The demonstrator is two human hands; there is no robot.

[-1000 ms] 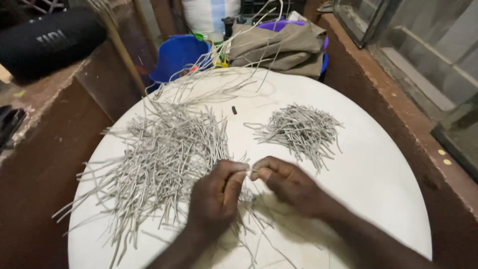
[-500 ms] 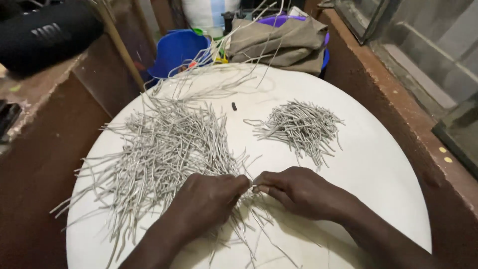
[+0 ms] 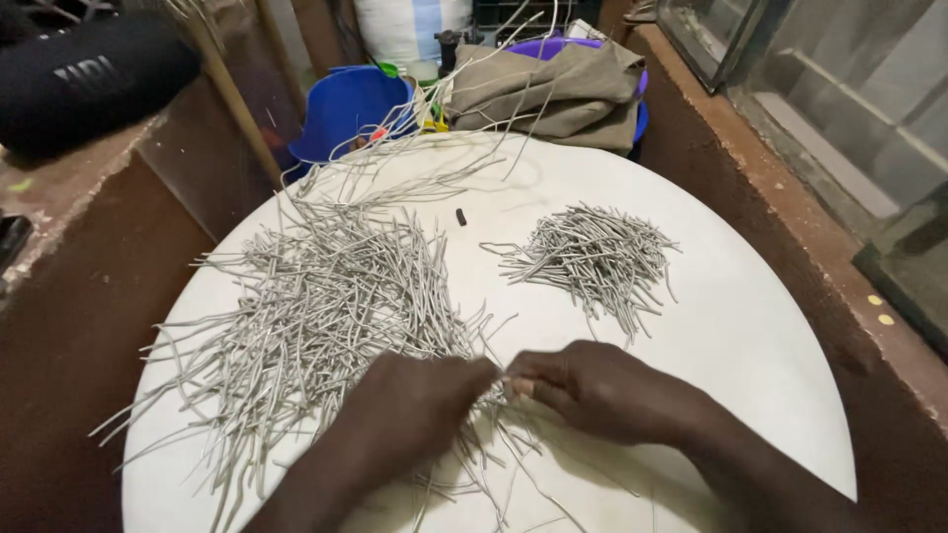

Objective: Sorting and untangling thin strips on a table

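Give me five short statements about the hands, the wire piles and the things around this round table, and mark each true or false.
1. The left hand and right hand meet fingertip to fingertip over grey strands at the near edge of the large pile. True.
2. The small pile lies left of the large one. False: it lies to the right.
3. The round table is white. True.
4. A red bucket stands behind the table. False: the bucket is blue.
5. The folded cloth lies on the small pile. False: it rests beyond the table's far edge, on a purple container.
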